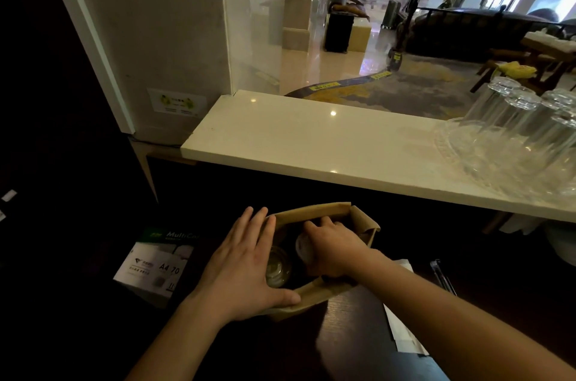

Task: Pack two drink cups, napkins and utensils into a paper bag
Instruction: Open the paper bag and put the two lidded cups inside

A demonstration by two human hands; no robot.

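Note:
A brown paper bag (314, 211) stands open on the dark counter in front of me. My left hand (246, 259) grips its left rim, fingers outside and thumb along the near edge. Inside the bag sits a clear lidded drink cup (278, 268) on the left. My right hand (335, 248) reaches down into the bag and closes over the lid of a second drink cup (303, 248) to its right. White napkins (402, 327) lie on the counter to the right of the bag. A wrapped utensil (442, 276) lies further right.
A white stone ledge (311, 144) runs behind the bag, with upturned clear glasses (523, 131) at its right end. A box of A4 paper (156, 265) sits low on the left. A pillar and glass panel (255, 22) stand at the back left.

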